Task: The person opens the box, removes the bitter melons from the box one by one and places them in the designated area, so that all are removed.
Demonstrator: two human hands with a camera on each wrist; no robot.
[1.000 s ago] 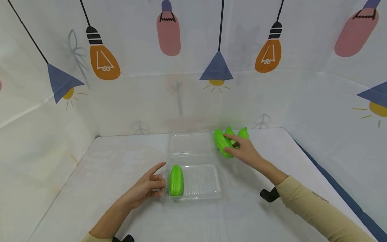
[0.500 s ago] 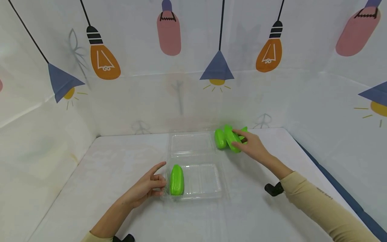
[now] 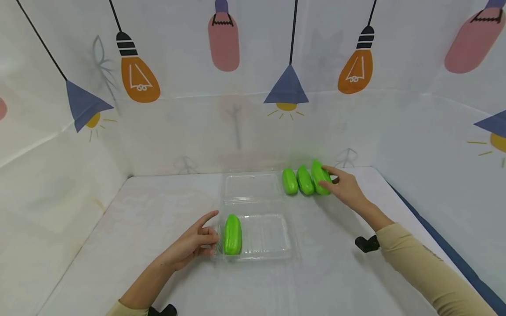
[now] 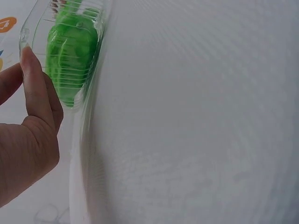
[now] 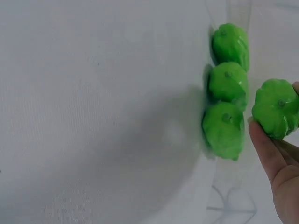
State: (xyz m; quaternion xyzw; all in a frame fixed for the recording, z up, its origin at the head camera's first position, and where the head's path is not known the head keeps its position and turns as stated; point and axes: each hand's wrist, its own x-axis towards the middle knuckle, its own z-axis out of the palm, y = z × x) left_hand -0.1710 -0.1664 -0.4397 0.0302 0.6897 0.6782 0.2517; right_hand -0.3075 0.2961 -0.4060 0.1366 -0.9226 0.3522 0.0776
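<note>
A clear plastic clamshell box [image 3: 264,239] lies unfolded on the table, its lid [image 3: 251,188] towards the back wall. One long, ribbed green vegetable [image 3: 233,235] stands lengthwise in the box's left side. My left hand [image 3: 199,242] touches the box's left edge, index finger stretched out; a fingertip [image 4: 28,53] meets the rim in the left wrist view. At the back right, my right hand [image 3: 345,188] pinches a like green vegetable [image 5: 275,108], its lobed end showing a small nub. It hangs over a row of three others [image 5: 224,130], hiding the rightmost one in the head view.
White sheeting printed with lamps and bulbs [image 3: 139,79] rises behind and beside the white table [image 3: 174,197]. The back wall stands close behind the green row. Black wrist mounts [image 3: 367,244] show at both forearms.
My right hand has moved rightward with its green vegetable, from above the row's left one, past the middle, to over the right one. The left hand and the box have stayed put.
</note>
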